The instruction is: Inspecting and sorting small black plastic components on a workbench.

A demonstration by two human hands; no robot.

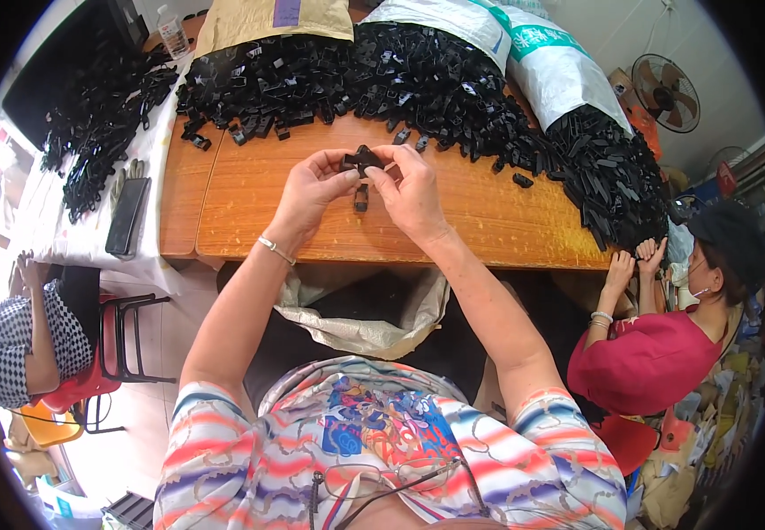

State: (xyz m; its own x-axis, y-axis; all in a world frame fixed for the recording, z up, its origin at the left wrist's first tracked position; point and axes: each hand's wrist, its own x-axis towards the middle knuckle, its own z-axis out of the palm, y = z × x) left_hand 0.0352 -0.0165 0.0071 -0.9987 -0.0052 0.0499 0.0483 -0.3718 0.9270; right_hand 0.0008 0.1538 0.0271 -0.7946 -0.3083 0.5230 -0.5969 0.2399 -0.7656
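Right above the middle of the wooden table [488, 221], a small black plastic part [362, 159] sits pinched between both hands. The left hand [312, 187] grips its left end with thumb and forefinger, and the right hand [411, 190] clamps the right end the same way, so the two sets of fingertips nearly meet over the piece. Both hands are raised a little off the tabletop, palms turned inward toward each other, wrists bent back toward the body. The forearms come up from the lower edge and converge, the left one wearing a thin bracelet [276, 250] at the wrist. Just below the held part, a second small black piece [361, 198] lies on the wood between the two hands; whether it touches either one I cannot tell.

Beyond the hands, a long heap of black plastic parts [382, 75] spills from open sacks [559, 79] across the far side of the table. A dark phone [125, 215] lies on the white-covered surface to the left. An open grey bag [365, 314] hangs under the near table edge, below the hands. At the right end of the table a person in a red top [643, 358] sits with both hands up at the edge; another person in a checked top [11, 340] sits at the far left.
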